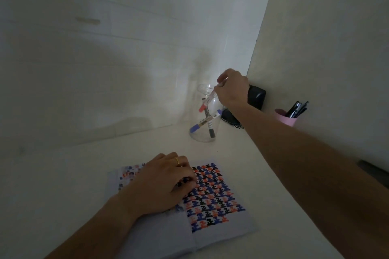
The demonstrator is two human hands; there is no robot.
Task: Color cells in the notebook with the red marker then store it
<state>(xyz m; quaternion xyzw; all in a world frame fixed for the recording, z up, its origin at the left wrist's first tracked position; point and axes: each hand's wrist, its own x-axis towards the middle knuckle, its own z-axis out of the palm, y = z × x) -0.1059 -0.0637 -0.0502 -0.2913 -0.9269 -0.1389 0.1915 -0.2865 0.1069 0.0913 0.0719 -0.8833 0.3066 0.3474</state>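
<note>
I see my right hand point(231, 88) reached out over the clear jar point(205, 115) at the back of the desk point(63, 174), its fingers pinched together on the upper end of the red marker point(208, 99). The marker hangs slanted, red cap down and to the left, its lower half already inside the jar's mouth; I cannot tell whether the cap touches the glass. In the jar a blue marker point(205, 122) leans across from lower left to upper right, and a black marker point(209, 124) stands behind it with its dark end near the bottom. My left hand point(166, 183) lies palm down on the open notebook point(210, 195), fingers curled loosely and closed on nothing, pressing the left page near the spine; a gold ring point(177, 160) shows on one finger. The right page carries a grid of cells filled in red, blue and black, and the lower part of both pages is bare. The notebook lies flat near the front of the desk, well apart from the jar. Behind my right wrist sits a black object point(256, 96) against the wall, and further right a pink cup point(287, 118) holds dark pens.
</note>
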